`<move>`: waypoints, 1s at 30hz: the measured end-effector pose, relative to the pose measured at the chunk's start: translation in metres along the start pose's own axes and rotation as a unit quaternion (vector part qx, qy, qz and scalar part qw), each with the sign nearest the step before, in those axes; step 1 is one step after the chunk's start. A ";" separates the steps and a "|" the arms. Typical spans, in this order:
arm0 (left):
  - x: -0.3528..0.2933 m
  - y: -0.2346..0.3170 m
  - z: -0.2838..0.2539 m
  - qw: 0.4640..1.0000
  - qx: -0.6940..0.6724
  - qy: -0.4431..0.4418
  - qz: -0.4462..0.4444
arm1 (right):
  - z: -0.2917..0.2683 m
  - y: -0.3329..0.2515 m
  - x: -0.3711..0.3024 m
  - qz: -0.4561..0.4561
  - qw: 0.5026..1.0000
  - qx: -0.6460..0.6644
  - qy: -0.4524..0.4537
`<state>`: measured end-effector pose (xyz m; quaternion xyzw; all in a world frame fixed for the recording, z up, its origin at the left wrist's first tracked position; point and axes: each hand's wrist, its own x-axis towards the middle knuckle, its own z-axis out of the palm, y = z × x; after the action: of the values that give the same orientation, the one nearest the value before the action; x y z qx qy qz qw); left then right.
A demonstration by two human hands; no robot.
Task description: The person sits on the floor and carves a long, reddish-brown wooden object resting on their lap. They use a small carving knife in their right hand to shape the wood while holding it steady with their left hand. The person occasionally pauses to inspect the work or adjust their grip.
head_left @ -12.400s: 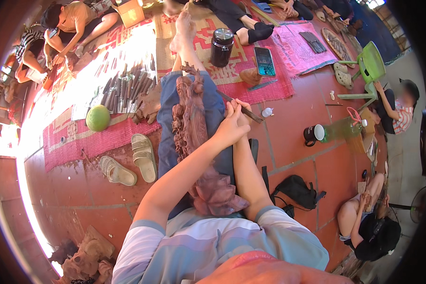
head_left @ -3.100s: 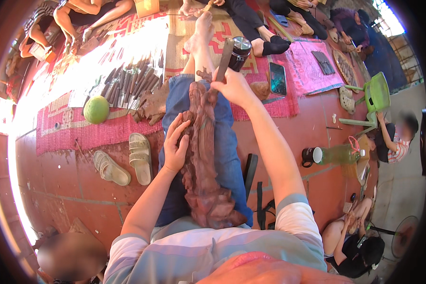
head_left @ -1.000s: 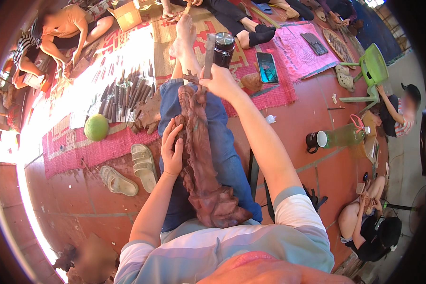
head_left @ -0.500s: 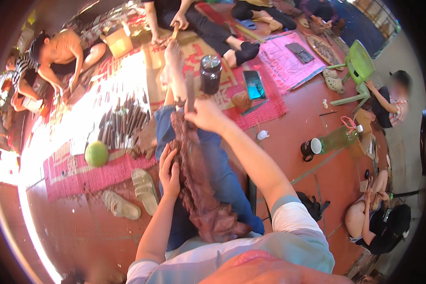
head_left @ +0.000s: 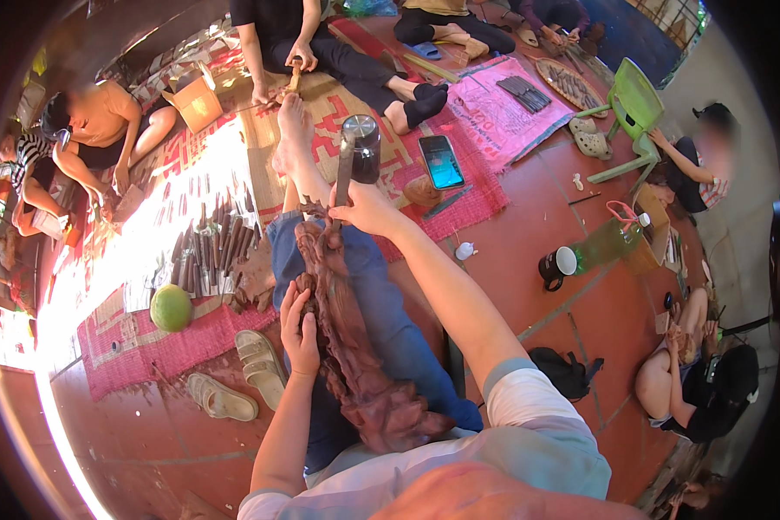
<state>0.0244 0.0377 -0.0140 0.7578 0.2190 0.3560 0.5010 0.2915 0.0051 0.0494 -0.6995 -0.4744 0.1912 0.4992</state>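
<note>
A long reddish-brown wood carving (head_left: pixel 345 299) with knobbly, ridged edges lies along my legs, its wide end near my belly. My left hand (head_left: pixel 302 334) rests against its left side, fingers curled around a rounded knob there. My right hand (head_left: pixel 366 210) is closed around the lower part of a long, flat, greyish tool (head_left: pixel 345 165) at the carving's far end. This tool stands up past my fingers; its exact kind is unclear, and its lower tip is hidden by the hand and the carving.
Beyond my hand stands a dark lidded jar (head_left: pixel 363 152), with a phone (head_left: pixel 442 162) to its right. Several carving tools (head_left: pixel 212 251) and a green round fruit (head_left: pixel 172 308) lie left. Sandals (head_left: pixel 224 396), a mug (head_left: pixel 557 268) and a green bottle (head_left: pixel 611 244) are on the tiles. Other people sit around.
The whole view has shifted a little, moving most things leftward. My right hand and the flat tool have moved slightly against the carving's far end. My left hand stays on the carving's side.
</note>
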 end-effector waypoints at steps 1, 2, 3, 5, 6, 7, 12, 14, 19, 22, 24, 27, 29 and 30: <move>0.000 0.000 -0.001 1.000 0.004 -0.002 0.003 | 0.002 -0.001 -0.001 0.015 1.000 0.009 0.011; -0.002 -0.002 -0.002 1.000 0.007 0.001 0.006 | 0.004 -0.005 -0.003 0.029 0.999 0.019 0.020; -0.003 -0.004 -0.003 1.000 0.010 0.004 0.008 | 0.009 -0.009 -0.007 -0.022 0.999 0.003 0.029; -0.003 -0.005 -0.004 1.000 0.012 0.004 0.009 | 0.014 -0.016 -0.015 -0.005 1.000 -0.011 -0.023; -0.001 -0.005 -0.004 1.000 0.012 0.001 0.008 | 0.014 -0.015 -0.017 0.007 0.998 -0.043 -0.049; -0.001 -0.004 -0.003 1.000 0.011 -0.002 0.007 | 0.010 -0.004 -0.013 0.006 0.999 -0.002 -0.043; -0.001 -0.002 -0.003 1.000 0.007 -0.004 0.003 | -0.006 -0.002 -0.002 0.051 0.997 0.056 -0.023; 0.000 -0.004 -0.001 1.000 -0.002 -0.003 0.000 | 0.008 0.005 -0.006 -0.021 1.000 0.006 -0.011; -0.001 -0.016 -0.006 0.999 0.043 -0.010 0.027 | -0.001 0.017 0.004 -0.013 0.998 0.024 -0.057; 0.004 -0.014 -0.001 0.996 0.063 -0.024 0.051 | 0.007 0.053 0.015 -0.040 0.997 -0.054 0.026; 0.003 -0.020 -0.002 0.998 0.045 -0.012 0.042 | 0.017 0.036 0.007 -0.040 0.999 -0.026 0.022; 0.000 -0.024 -0.007 0.997 0.061 -0.022 0.031 | 0.008 0.021 -0.007 -0.090 0.996 -0.011 -0.012; 0.001 -0.022 -0.010 0.996 0.072 -0.031 0.045 | 0.011 0.026 0.006 -0.071 0.994 -0.082 -0.016; 0.003 -0.023 -0.009 0.996 0.072 -0.036 0.049 | 0.012 0.032 0.009 -0.091 0.995 -0.046 -0.018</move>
<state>0.0200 0.0541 -0.0318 0.8143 0.1889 0.3354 0.4345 0.3025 0.0175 0.0184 -0.6718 -0.5536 0.1356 0.4732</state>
